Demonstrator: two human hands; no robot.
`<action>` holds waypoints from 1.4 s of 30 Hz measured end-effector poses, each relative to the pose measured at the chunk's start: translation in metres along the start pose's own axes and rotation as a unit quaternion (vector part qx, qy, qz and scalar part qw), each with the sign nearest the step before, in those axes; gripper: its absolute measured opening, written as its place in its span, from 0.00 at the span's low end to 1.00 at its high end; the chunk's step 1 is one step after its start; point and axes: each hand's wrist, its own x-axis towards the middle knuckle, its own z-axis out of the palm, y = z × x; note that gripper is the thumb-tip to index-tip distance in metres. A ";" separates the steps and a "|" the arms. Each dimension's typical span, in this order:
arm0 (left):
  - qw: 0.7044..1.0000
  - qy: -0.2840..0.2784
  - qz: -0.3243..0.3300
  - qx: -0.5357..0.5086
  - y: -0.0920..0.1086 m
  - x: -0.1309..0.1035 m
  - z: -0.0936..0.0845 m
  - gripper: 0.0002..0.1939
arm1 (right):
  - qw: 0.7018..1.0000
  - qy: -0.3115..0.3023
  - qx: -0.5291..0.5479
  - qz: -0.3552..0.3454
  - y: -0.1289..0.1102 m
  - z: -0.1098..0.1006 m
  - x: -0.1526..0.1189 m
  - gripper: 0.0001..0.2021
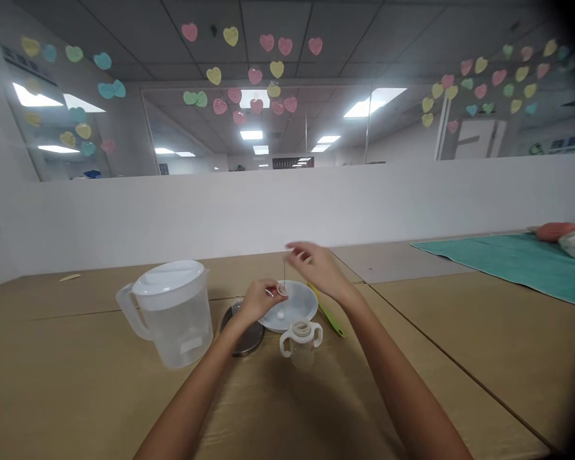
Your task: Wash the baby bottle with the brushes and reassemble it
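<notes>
Under muted indoor light, white light panels glare in the upper part, soft shadows darken the near worktop, the right hand looks slightly blurred, and blackness smudges the right edge.

Office-like: glazed partition, panel lights

The brown table carries a pitcher, bottle and cloth.

Jug & cup smth plstc, cloth matt.
</notes>
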 end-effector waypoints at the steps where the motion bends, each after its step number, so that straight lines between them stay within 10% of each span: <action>1: 1.000 0.002 -0.009 -0.016 -0.002 0.001 -0.001 0.11 | 0.999 -0.030 -0.004 -0.011 -0.001 0.003 0.003 0.10; 4: 0.999 -0.005 -0.021 -0.043 -0.006 0.004 -0.006 0.12 | 0.996 -0.084 -0.009 -0.040 -0.005 0.013 0.010 0.08; 18: 0.994 0.000 -0.034 -0.099 -0.008 0.005 -0.005 0.13 | 0.998 0.043 -0.035 -0.015 -0.003 0.029 0.002 0.07; 29: 0.977 0.040 -0.048 -0.203 0.009 0.005 -0.001 0.14 | 0.987 -0.022 -0.158 -0.016 0.003 0.040 -0.002 0.06; 42: 0.996 0.070 0.017 -0.056 0.007 0.003 0.006 0.14 | 0.948 0.108 -0.292 -0.066 -0.028 0.024 -0.003 0.10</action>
